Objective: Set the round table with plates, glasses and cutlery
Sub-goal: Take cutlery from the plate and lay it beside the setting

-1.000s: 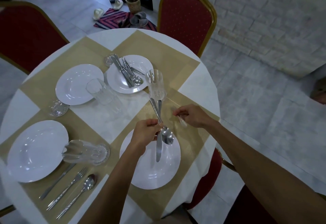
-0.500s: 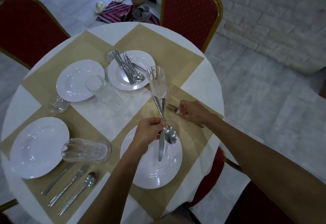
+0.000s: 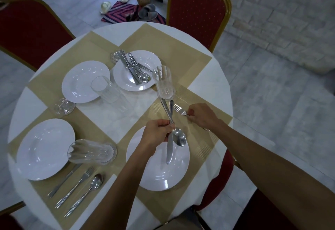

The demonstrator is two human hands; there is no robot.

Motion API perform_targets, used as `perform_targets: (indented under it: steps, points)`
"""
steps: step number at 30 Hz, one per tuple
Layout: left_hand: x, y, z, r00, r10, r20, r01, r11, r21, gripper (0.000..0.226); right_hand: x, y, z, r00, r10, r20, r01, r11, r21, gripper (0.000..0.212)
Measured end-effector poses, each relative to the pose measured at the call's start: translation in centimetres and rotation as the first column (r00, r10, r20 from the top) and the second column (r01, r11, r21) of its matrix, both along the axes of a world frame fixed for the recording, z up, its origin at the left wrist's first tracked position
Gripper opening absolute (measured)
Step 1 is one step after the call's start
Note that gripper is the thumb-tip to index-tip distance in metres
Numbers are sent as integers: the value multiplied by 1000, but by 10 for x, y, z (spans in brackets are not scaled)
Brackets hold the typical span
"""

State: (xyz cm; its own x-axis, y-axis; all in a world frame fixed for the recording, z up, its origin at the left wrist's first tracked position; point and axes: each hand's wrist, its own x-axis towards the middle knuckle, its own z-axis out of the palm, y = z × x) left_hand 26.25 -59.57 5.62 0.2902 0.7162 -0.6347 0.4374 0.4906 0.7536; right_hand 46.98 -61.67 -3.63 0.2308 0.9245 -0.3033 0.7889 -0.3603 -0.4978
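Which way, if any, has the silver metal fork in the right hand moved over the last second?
Yes. The silver fork swung its tines away from the near white plate, toward the tall clear glass.

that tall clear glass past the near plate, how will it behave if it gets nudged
The tall glass would probably tip easily: it looks high and narrow over a small foot. Being clear glass, it likely breaks if it falls. The knife and spoon handles held in the left hand end close by its foot, so a bump there seems possible.
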Motion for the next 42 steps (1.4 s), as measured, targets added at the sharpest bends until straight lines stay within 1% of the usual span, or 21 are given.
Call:
perform_targets:
  steps: [3,5,7,8,9,10,11,13,14,16,18,23,26,28,30,34,37,39,42]
  points:
    - [2,0,0,1000,-24,-5,24,1000,1,5,-1,-2,3,1000,-10,-11,10,1000,-15,8]
    - [2,-1,-1,999,-36,-7,36,999,-1,9,1,-4,13,998,-52,-37,52,999,-6,12]
    - [1,1,-2,999,-44,-12,44,999,-7,15,4,-7,36,983,-159,-94,167,982,90,10]
    - [1,1,-1,998,-53,-15,53,999,-9,16,4,-9,51,974,-187,-125,206,965,160,7]
    - [1,2,-1,998,-64,-16,64,998,-9,16,3,-10,67,976,-167,-143,197,955,224,11]
    - [2,2,1,997,-79,-17,79,997,-8,15,1,-13,83,986,-95,-140,129,957,260,17]
    - [3,2,2,995,-94,-17,94,996,-8,13,-4,-15,97,993,6,-117,24,966,257,24]
    - [6,2,6,993,-120,-3,120,993,-16,13,-14,-20,113,978,205,-43,-195,966,168,37]
    - [7,2,7,992,-129,10,130,991,-25,13,-18,-23,116,962,274,-13,-271,956,112,41]
    - [9,2,10,988,-155,27,156,987,-30,14,-21,-27,119,931,362,48,-364,931,33,43]
    - [9,3,11,983,-184,29,185,982,-31,14,-22,-30,122,906,410,104,-413,911,6,42]
    - [4,3,17,977,-204,68,209,975,-74,17,-31,-34,127,842,505,191,-520,853,38,35]
    - [-1,3,20,965,-238,111,250,963,-103,21,-36,-34,124,828,532,178,-547,836,48,39]
    - [-4,4,22,957,-260,132,276,953,-125,23,-37,-32,125,833,532,150,-545,836,60,36]
    - [-6,4,24,951,-267,155,289,947,-140,22,-39,-30,126,825,545,152,-559,825,80,31]
    - [-10,7,27,951,-242,194,275,946,-170,23,-40,-32,126,790,548,274,-604,774,193,28]
    - [-11,9,27,952,-209,225,258,942,-215,26,-37,-33,125,783,521,341,-615,733,292,19]
    - [-10,10,29,955,-179,235,237,940,-245,27,-36,-33,125,775,504,382,-620,725,300,14]
    - [-10,11,31,956,-144,254,213,939,-269,33,-32,-33,123,769,460,444,-613,728,308,15]
